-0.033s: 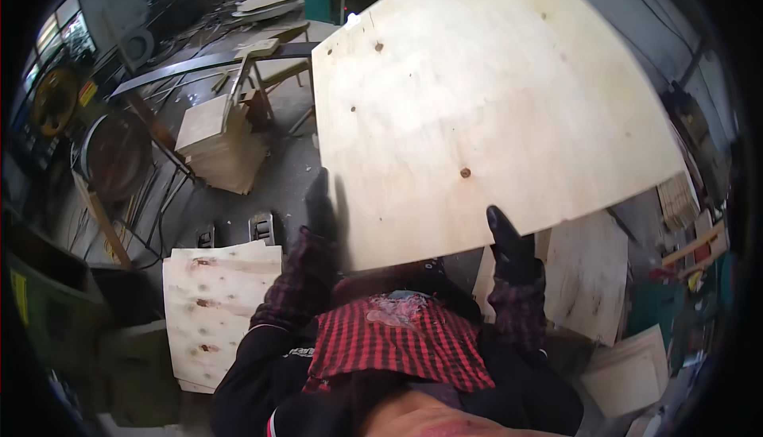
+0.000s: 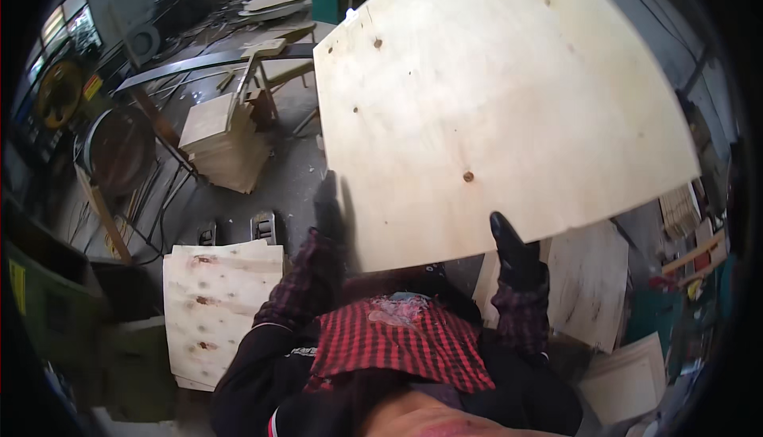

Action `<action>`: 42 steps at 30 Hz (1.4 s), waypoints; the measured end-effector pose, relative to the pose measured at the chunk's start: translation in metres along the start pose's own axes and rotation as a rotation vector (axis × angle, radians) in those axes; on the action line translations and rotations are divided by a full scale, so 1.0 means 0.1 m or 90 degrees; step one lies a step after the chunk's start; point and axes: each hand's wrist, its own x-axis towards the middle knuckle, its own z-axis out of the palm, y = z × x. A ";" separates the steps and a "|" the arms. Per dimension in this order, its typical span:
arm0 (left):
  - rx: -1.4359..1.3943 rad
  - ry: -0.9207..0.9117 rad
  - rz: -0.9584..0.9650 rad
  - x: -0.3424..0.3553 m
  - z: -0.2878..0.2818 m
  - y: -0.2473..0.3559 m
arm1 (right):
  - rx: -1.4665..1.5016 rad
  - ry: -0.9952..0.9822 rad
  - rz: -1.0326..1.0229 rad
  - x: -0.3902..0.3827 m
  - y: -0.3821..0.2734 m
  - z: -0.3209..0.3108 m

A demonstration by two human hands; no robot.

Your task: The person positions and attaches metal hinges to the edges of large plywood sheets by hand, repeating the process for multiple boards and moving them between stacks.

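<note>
A large pale plywood sheet [image 2: 493, 111] with several brown knots is held up in front of me. My left hand [image 2: 327, 203], in a dark glove, is closed on the sheet's left edge. At the near edge, right of the middle, my right hand [image 2: 515, 256] grips the board with its dark-gloved thumb over the top face. The fingers of both hands under the board are hidden. Below and left of my left hand lies a stack of knotty plywood sheets [image 2: 222, 310]. More plywood panels [image 2: 592, 278] lie beyond my right forearm, partly covered by the raised sheet.
A pile of wooden boards [image 2: 226, 147] stands on the floor ahead left, beside a long metal beam [image 2: 191, 67]. Green machinery [image 2: 56, 310] is at the near left, a round machine part [image 2: 119, 151] farther off. Smaller boards [image 2: 624, 381] lie at the near right.
The plywood sheet has shifted very slightly to the right, its far right corner most of all. Both hands have moved with it and keep their hold.
</note>
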 end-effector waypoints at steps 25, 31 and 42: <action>-0.590 -0.002 -0.573 -0.72 -0.36 -0.42 | -0.556 0.035 -0.691 3.48 -0.07 1.37; -0.611 0.049 -0.640 -0.86 -0.20 0.42 | -0.482 -0.072 -0.511 2.24 0.54 1.50; -0.478 -0.100 -0.634 -0.68 0.22 1.37 | -0.010 0.095 0.454 -0.06 1.20 -1.07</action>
